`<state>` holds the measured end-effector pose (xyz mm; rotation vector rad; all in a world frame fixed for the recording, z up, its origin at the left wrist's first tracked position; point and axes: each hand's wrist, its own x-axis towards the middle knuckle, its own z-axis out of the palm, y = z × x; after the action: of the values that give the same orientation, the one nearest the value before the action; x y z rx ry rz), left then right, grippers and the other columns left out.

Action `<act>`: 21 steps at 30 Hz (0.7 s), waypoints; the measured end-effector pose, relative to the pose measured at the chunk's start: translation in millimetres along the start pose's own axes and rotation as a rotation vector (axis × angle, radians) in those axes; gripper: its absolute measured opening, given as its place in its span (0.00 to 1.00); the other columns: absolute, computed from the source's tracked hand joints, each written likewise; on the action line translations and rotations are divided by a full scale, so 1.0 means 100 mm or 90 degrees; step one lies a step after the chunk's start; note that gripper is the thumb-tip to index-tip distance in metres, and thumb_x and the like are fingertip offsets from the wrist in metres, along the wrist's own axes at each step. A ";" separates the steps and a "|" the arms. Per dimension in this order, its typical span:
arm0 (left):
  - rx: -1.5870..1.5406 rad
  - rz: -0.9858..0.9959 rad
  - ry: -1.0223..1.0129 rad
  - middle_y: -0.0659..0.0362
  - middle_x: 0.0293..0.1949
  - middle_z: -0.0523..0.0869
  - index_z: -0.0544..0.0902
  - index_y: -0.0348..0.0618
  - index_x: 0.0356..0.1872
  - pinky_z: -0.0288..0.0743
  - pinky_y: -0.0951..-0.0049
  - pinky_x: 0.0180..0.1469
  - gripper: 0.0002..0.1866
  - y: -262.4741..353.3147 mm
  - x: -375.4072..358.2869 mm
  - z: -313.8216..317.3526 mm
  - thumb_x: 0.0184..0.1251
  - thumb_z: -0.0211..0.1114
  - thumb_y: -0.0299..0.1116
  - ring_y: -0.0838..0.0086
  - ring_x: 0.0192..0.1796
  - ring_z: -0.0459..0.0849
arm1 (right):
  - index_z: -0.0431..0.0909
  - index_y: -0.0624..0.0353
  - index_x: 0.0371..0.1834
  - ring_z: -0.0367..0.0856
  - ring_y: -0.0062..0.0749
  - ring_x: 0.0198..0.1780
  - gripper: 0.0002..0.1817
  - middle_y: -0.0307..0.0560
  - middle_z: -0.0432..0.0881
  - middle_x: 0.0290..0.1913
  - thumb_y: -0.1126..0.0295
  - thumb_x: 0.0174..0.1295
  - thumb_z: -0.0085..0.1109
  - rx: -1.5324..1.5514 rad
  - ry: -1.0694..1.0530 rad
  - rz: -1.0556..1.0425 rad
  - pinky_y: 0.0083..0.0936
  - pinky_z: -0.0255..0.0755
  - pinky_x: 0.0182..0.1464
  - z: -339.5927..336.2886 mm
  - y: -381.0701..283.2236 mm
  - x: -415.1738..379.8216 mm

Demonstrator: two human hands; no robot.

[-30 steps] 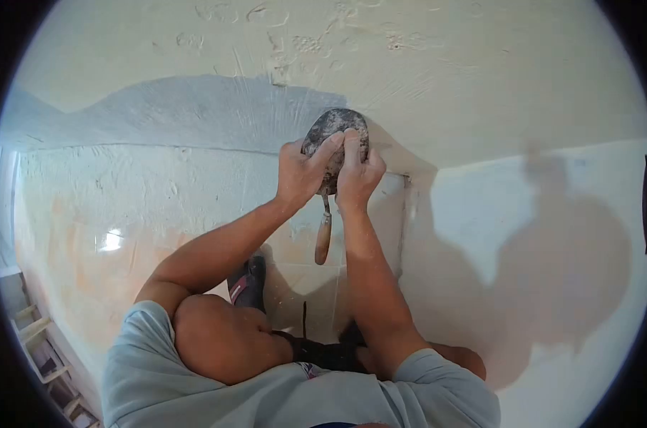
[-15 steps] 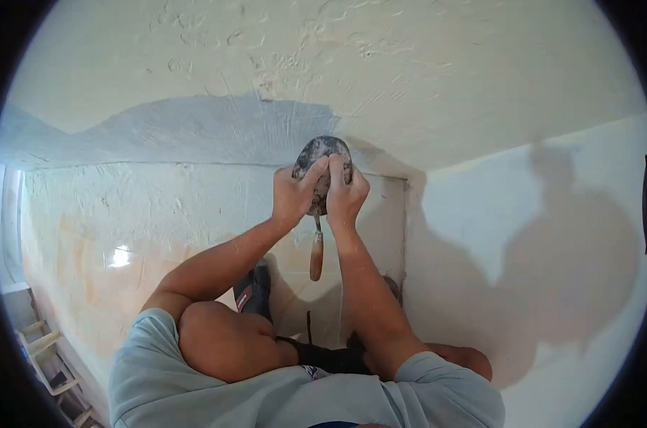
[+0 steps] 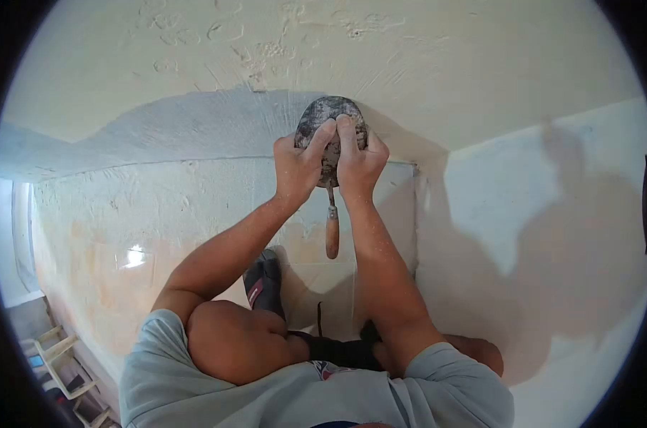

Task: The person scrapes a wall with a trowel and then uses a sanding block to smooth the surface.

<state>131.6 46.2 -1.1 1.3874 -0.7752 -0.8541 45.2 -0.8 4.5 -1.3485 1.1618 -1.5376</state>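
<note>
A trowel [image 3: 329, 151] with a rounded, dark, plaster-smeared blade is between my hands, its wooden handle [image 3: 332, 237] pointing down toward me. My left hand [image 3: 298, 165] grips the left edge of the blade, thumb lying on its face. On the right edge, my right hand [image 3: 362, 164] holds the blade the same way, and both thumbs meet near the middle. Pale dust coats the fingers of both hands. The blade lies at or close to the wall [image 3: 423, 64], at the right end of a grey-blue smooth patch [image 3: 188, 125]; contact behind it is hidden.
Rough raised marks cover the wall above the patch. A side wall [image 3: 494, 214] with my shadow meets it at a corner on the right. Below is a glossy, pale, stained surface [image 3: 95, 271]. Shelf-like ladder steps [image 3: 56, 353] stand at lower left. My dark shoe [image 3: 265, 278] is below my hands.
Both hands and the trowel have moved up along the wall and slightly right. The hold on the blade looks the same.
</note>
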 end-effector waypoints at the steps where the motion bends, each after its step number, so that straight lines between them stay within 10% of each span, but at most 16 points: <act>1: -0.017 0.002 0.018 0.68 0.21 0.76 0.81 0.32 0.25 0.70 0.74 0.29 0.20 0.02 0.02 0.02 0.73 0.69 0.39 0.86 0.30 0.69 | 0.79 0.70 0.25 0.73 0.30 0.23 0.22 0.54 0.79 0.21 0.59 0.63 0.71 -0.001 0.003 0.002 0.33 0.71 0.31 0.01 0.03 0.00; 21: -0.061 -0.007 0.026 0.69 0.23 0.77 0.82 0.30 0.28 0.71 0.75 0.30 0.20 -0.07 0.02 0.03 0.73 0.68 0.39 0.86 0.30 0.70 | 0.80 0.71 0.26 0.69 0.22 0.24 0.21 0.48 0.78 0.19 0.60 0.63 0.72 -0.060 -0.040 0.029 0.30 0.70 0.29 -0.05 -0.05 0.05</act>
<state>129.5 42.5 -8.1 1.3212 -0.6871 -0.8590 39.6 -3.4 10.3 -1.4122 1.2300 -1.4145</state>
